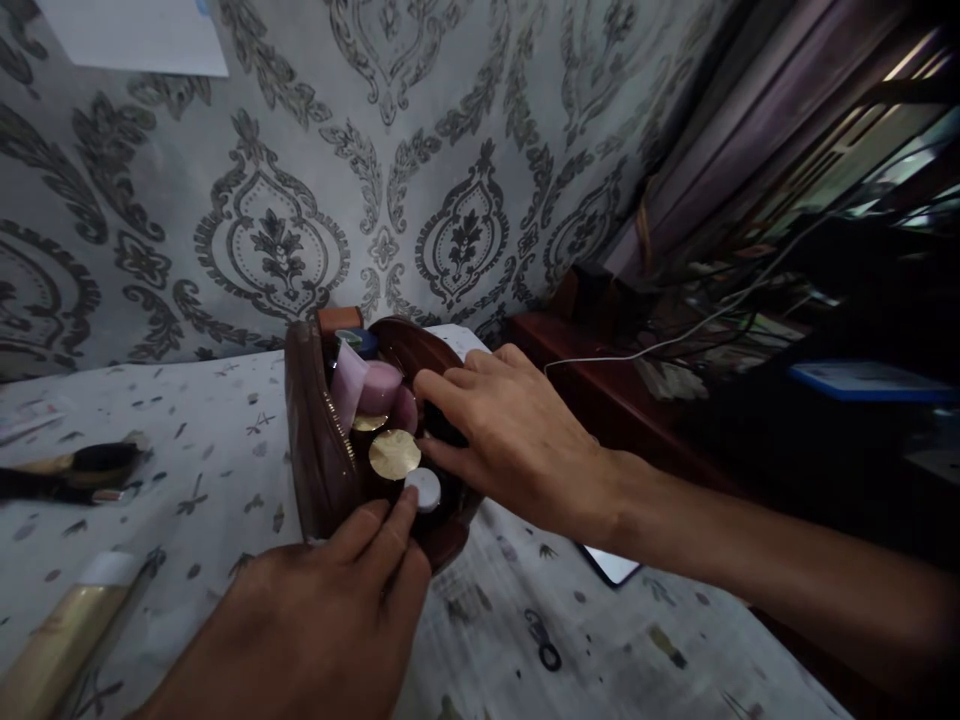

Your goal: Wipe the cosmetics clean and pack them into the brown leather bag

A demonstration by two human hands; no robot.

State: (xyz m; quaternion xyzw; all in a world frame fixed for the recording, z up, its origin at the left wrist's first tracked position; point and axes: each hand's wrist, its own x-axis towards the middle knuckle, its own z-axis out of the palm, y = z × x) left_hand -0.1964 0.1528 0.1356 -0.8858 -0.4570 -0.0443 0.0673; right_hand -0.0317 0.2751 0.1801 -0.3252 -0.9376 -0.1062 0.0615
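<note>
Brown bag (pixel 309 440), just one, has two hands (pixel 322 615) (pixel 521 440) at it.

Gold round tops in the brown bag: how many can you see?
2: one gold top just behind the white cap, and a partly covered gold top by the pink item. More may be hidden deeper in the bag or behind the right hand.

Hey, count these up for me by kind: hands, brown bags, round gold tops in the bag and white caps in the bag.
Hands: 2, left hand and right hand
Brown bag: 1
Round gold tops: 2, full gold top and partly covered gold top
White cap: 1
Total: 6
</note>
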